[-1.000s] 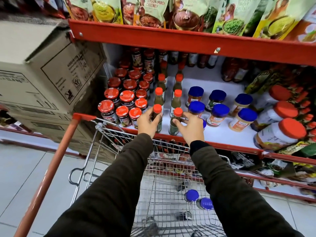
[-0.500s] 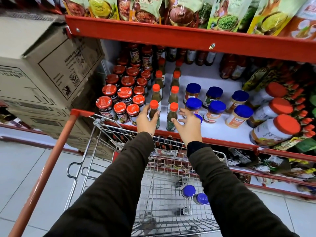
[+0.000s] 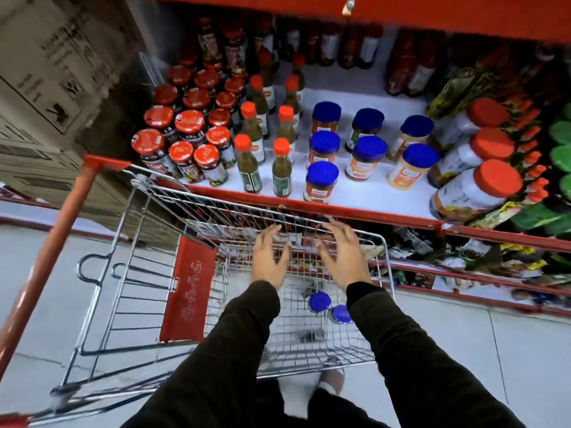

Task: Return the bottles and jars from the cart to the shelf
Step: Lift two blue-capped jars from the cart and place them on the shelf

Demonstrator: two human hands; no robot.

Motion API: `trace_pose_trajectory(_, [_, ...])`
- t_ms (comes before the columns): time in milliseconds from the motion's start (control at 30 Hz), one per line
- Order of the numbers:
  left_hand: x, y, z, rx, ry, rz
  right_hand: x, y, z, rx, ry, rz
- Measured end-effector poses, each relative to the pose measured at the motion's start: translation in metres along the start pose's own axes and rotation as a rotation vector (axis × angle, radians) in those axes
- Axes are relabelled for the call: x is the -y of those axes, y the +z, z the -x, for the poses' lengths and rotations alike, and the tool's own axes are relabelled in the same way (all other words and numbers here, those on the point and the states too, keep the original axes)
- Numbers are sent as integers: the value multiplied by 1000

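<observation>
Two blue-lidded jars (image 3: 320, 301) lie in the bottom of the wire cart (image 3: 129, 273); the second jar (image 3: 340, 314) is partly hidden by my right sleeve. My left hand (image 3: 268, 257) and my right hand (image 3: 344, 257) hover above the cart basket, fingers spread, holding nothing. On the white shelf (image 3: 364, 193) stand two green sauce bottles with orange caps (image 3: 248, 168) (image 3: 281, 169) at the front edge. Blue-lidded jars (image 3: 321, 180) stand to their right.
Red-lidded dark jars (image 3: 182, 140) crowd the shelf's left. Big orange-lidded jars (image 3: 475, 193) lie at the right. Cardboard boxes (image 3: 55, 72) are stacked at the left. The cart's red handle (image 3: 52, 245) slants down the left. A lower shelf (image 3: 463, 264) holds packets.
Both hands have let go of the two green bottles on the shelf's front edge and drawn back down over the cart. The view has tilted downward.
</observation>
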State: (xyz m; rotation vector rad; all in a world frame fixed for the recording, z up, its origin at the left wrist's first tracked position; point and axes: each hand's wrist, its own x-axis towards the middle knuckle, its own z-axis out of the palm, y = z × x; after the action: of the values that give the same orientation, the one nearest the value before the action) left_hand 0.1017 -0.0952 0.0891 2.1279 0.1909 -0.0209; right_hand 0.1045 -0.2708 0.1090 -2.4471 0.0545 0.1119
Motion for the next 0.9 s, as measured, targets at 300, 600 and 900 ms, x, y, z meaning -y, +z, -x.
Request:
trace_pose_trajectory(300, [67, 75, 45, 311, -198, -211, -127, 28, 43, 453, 351, 49])
trace_pose_trajectory(600, [133, 153, 50, 498, -366, -234, -203, 102, 47, 703, 387, 115])
trace_pose_trajectory(900, [155, 200, 43, 423, -353, -228, -226, 128, 33, 635, 225, 226])
